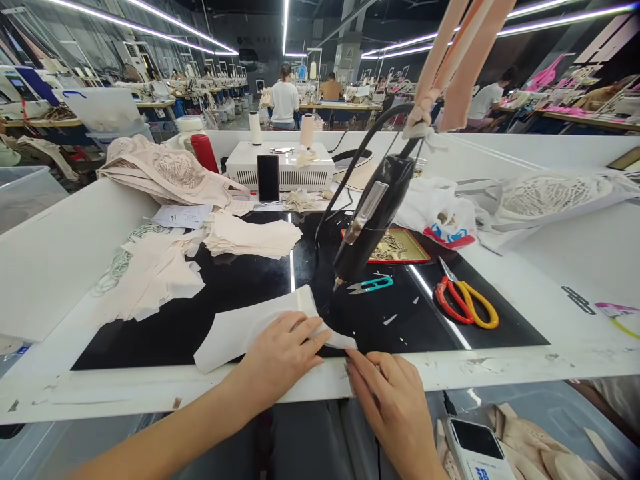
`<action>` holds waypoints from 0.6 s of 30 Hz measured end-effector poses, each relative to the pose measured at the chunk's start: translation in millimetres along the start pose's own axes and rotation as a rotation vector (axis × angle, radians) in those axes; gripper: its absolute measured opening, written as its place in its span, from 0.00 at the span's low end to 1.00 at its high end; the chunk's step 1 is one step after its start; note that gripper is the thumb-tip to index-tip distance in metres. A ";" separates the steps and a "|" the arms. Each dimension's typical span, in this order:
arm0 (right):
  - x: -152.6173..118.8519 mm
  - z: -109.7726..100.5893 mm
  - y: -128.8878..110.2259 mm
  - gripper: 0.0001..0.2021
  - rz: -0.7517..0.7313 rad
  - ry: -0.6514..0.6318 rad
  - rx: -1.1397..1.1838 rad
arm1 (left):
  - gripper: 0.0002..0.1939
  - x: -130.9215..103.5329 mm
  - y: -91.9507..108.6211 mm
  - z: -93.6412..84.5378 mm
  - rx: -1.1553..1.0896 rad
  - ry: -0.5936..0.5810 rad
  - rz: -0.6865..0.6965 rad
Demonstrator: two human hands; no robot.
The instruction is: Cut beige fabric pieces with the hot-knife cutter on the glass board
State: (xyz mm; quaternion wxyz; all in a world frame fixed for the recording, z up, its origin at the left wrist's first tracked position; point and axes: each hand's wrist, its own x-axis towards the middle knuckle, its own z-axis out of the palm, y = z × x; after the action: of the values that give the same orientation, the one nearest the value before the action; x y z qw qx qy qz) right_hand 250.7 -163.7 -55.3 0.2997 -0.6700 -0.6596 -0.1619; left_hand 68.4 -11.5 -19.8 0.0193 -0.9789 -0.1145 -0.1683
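A white cut fabric piece (250,327) with a cream strip near its upper edge lies on the black board (165,343) at the table's front. My left hand (285,353) rests on it, fingers stretched out and pressing it down. At the piece's right tip, my right hand (390,393) pinches the pointed end between thumb and forefinger. Just above the piece hangs a black hand-held tool (373,217) with a pointed metal tip, tied up by peach fabric straps (443,73). Turquoise thread snips (373,285) lie right of the tip.
Scissors (465,300) with red and yellow handles lie at right, and a red-rimmed tray (423,250) stands behind the tool. Stacked beige fabric pieces (250,235) lie at left. A white box (280,163) and a phone (269,178) stand at the back. Small scraps dot the board.
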 end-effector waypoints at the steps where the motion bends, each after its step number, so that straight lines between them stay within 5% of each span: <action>1: 0.7 0.6 -0.4 0.12 -0.002 -0.004 -0.001 | 0.20 -2.1 -1.2 -1.0 0.024 0.006 0.003; 8: 6.9 3.2 -1.0 0.14 -0.021 -0.031 0.000 | 0.16 -10.6 -4.3 -8.6 0.117 0.054 -0.020; 14: 6.4 3.4 0.7 0.14 -0.023 -0.042 -0.001 | 0.06 9.4 4.0 0.5 0.016 0.187 0.071; 18: 7.1 3.9 0.7 0.14 -0.036 -0.041 -0.021 | 0.08 21.9 6.3 9.5 0.007 0.213 0.099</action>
State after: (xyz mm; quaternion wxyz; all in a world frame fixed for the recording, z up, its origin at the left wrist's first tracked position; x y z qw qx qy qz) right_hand 251.2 -155.7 -54.1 0.2761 -0.6645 -0.6757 -0.1602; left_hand 93.1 -12.1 -21.5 0.0432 -0.9598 -0.0639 -0.2698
